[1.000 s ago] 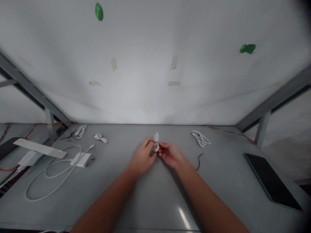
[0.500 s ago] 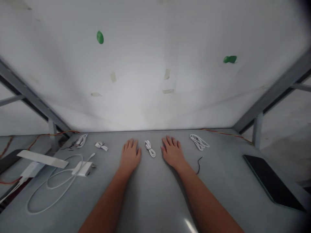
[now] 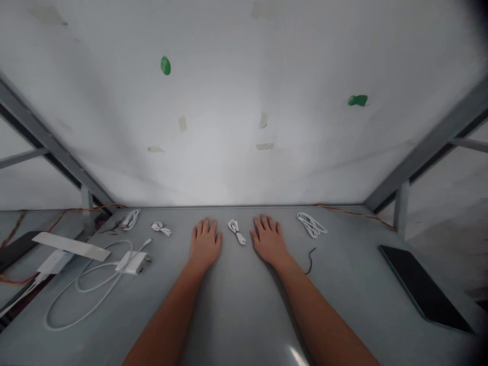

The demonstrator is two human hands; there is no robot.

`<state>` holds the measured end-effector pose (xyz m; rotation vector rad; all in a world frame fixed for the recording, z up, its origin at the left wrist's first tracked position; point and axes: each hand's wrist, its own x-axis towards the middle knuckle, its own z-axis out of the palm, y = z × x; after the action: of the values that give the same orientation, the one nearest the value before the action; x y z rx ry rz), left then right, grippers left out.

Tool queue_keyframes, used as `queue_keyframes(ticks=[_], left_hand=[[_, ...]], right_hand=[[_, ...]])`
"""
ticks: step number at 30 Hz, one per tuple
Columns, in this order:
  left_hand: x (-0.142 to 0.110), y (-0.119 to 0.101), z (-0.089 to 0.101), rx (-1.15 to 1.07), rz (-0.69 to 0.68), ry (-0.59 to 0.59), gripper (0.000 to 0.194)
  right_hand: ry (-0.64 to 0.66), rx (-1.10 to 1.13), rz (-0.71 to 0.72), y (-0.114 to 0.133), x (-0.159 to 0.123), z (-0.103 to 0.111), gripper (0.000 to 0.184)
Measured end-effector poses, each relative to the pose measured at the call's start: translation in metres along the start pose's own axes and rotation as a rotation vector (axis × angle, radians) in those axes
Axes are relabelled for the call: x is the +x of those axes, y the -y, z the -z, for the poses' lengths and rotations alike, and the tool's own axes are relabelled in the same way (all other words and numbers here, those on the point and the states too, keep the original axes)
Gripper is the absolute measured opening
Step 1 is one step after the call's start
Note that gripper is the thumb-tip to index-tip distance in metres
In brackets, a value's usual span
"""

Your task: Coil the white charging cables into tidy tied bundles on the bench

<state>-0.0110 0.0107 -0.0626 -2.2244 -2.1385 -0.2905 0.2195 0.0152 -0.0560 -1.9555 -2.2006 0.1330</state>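
Note:
My left hand (image 3: 205, 245) lies flat on the grey tabletop (image 3: 236, 300), palm down, fingers stretched forward and holding nothing. Palm down as well, my right hand (image 3: 269, 240) rests with its fingers apart. Between the two hands is a white cable (image 3: 237, 232), coiled and bound at its middle with a dark tie; neither hand touches it. To the right of my right hand lies a loosely looped white cable (image 3: 311, 225) with no tie visible around it. A short black twist tie (image 3: 310, 260) sits beside my right forearm.
On the left are two more bundled white cables (image 3: 161, 229) (image 3: 131, 219), a white charger (image 3: 133, 262) with its long cord, and a white strip (image 3: 71, 246) above a power adapter (image 3: 55, 262). A dark phone (image 3: 425, 287) lies right. A white wall (image 3: 229, 173) rises behind.
The camera view has shifted slightly. Both hands stay flat in the same places, and the cables and other things on the table have not moved.

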Motion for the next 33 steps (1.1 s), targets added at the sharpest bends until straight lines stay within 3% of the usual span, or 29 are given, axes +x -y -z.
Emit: queue_keyframes(ticks=[33], left_hand=[[0.0008,0.0003,-0.0010,-0.015,-0.002,-0.022,0.056]], right_hand=[[0.009,0.040,-0.018,0.0028,-0.0007,0.0019,0.059]])
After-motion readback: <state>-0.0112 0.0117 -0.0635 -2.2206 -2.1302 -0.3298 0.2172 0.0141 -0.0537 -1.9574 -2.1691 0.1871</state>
